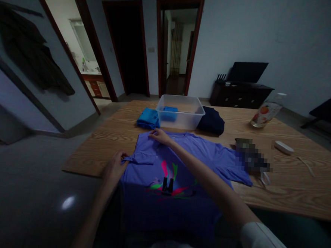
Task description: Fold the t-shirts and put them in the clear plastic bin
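Observation:
A purple T-shirt [191, 159] with a pink, green and black print lies spread over the near part of the wooden table, its lower end hanging past the edge. My left hand [115, 167] pinches the sleeve on the left side, which is folded inward over the shirt. Across the shirt reaches my right arm, and my right hand [158, 135] has its fingers closed on the fabric by the left shoulder. Just beyond stands a clear plastic box [179, 119] with blue folded cloth [170, 113] in it.
Folded blue cloth [148, 118] sits left of the box, and dark navy cloth [212, 121] sits right. A bottle [268, 111], a pixelated item [252, 154] and a white device [284, 147] with a strap are on the right of the wooden table [307, 189].

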`<state>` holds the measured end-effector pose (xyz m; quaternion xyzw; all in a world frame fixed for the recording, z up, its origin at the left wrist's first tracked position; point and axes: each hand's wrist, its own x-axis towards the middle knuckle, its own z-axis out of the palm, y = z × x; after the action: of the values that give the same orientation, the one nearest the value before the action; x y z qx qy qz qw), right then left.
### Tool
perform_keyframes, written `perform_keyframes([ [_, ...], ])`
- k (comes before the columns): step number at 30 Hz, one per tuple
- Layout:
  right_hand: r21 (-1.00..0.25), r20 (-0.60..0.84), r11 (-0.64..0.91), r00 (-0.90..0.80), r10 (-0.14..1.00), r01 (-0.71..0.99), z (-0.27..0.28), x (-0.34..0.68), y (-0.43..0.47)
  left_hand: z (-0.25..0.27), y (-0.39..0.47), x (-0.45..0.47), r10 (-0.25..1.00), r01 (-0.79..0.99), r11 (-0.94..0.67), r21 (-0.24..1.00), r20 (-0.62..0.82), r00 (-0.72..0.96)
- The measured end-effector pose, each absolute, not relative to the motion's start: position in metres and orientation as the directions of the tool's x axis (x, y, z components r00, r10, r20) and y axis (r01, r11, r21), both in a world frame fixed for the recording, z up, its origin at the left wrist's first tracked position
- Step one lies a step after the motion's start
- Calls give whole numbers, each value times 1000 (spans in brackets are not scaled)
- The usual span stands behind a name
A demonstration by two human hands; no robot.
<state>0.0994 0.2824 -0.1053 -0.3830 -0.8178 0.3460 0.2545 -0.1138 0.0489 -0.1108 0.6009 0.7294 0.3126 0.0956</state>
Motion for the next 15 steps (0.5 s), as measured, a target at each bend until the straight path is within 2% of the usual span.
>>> perform_keyframes([
  [5,-602,200,563,-575,793,567,-102,99,270,-105,36,-127,957,828,7,561,236,-167],
  [11,-384,238,629,-586,775,676,-99,103,256,-80,32,-139,1000,767,-1,642,6,-4],
  [15,-306,197,611,-579,791,730,-90,95,253,-76,50,-138,992,782,91,617,14,-126],
])
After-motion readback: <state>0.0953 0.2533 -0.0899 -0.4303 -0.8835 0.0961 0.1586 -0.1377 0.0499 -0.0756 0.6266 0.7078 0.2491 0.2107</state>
